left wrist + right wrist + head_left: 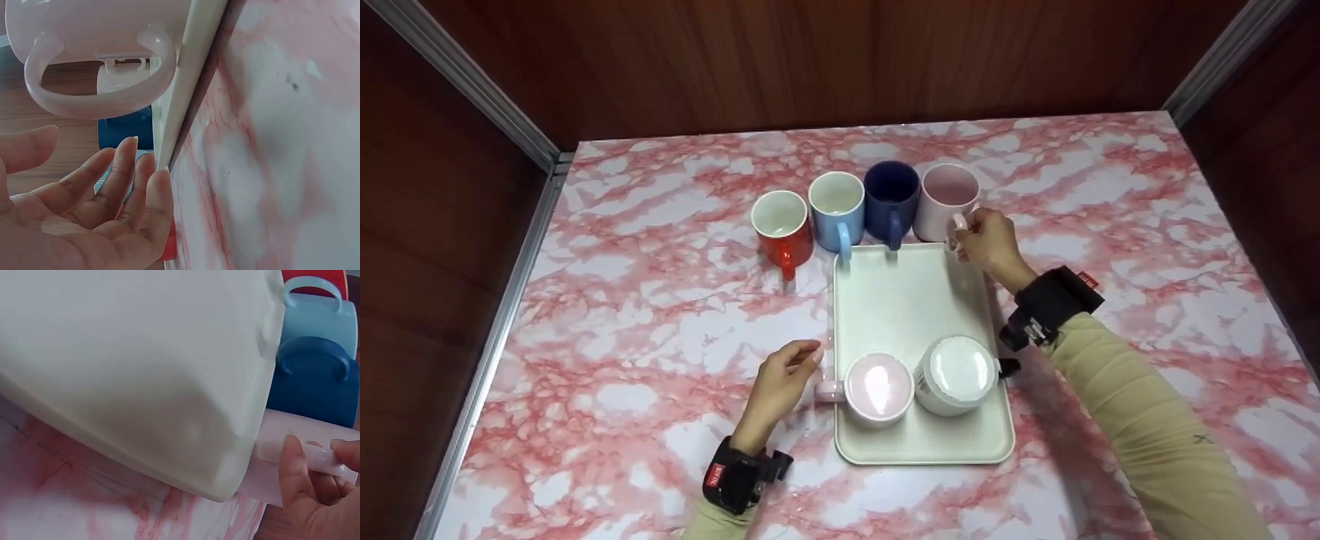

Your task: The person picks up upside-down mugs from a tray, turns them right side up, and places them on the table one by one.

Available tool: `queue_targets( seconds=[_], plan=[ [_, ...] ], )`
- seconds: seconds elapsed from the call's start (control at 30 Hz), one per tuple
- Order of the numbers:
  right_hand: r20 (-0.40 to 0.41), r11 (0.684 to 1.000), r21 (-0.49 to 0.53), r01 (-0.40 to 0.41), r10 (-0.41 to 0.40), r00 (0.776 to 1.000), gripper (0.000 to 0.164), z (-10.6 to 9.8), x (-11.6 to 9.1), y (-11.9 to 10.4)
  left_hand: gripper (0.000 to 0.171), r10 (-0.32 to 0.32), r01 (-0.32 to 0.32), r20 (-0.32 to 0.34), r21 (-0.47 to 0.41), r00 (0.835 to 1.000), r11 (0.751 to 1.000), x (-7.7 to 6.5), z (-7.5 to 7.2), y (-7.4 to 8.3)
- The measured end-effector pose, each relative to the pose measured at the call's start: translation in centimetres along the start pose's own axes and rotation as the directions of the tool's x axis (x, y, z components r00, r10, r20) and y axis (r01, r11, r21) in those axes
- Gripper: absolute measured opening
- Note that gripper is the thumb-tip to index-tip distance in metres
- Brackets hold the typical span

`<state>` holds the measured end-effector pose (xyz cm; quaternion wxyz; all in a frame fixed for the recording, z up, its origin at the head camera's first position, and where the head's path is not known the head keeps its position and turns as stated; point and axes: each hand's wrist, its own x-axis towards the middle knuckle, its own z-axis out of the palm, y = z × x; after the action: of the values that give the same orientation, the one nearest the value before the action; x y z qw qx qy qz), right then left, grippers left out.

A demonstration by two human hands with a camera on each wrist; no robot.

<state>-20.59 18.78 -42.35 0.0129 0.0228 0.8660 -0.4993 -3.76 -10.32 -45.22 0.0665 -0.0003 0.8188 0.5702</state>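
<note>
My right hand (992, 244) pinches the handle of an upright pink mug (949, 187) that stands behind the far right corner of a cream tray (911, 300). In the right wrist view the thumb and fingers lie around that mug's handle (315, 457). To the left of the tray, my left hand (782, 381) holds nothing, its fingers relaxed near the handle of a pale pink mug (879, 390) that sits upside down on the tray. Beside this mug, also bottom up, is a white mug (958, 375) with a black handle.
A navy mug (892, 196), a light blue mug (838, 210) and a red mug (783, 234) stand upright in a row left of the held pink mug. The table (645, 337) has a red and white marbled top. Brown wooden panels (840, 60) enclose it.
</note>
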Motion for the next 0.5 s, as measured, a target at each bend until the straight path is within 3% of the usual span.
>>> queue_targets(
  seconds=[0.27,0.5],
  plan=[
    [0.058,0.999,0.047,0.003,-0.005,0.998,0.007,0.0,-0.3,0.3,0.03,-0.004,0.004,0.016,0.0,1.0,1.0,-0.1,0.0,-0.2],
    [0.193,0.984,0.174,-0.022,-0.012,0.981,0.013,-1.0,-0.4,0.4,0.03,0.002,-0.002,0.006,-0.004,1.0,1.0,0.0,0.1,-0.4]
  ],
)
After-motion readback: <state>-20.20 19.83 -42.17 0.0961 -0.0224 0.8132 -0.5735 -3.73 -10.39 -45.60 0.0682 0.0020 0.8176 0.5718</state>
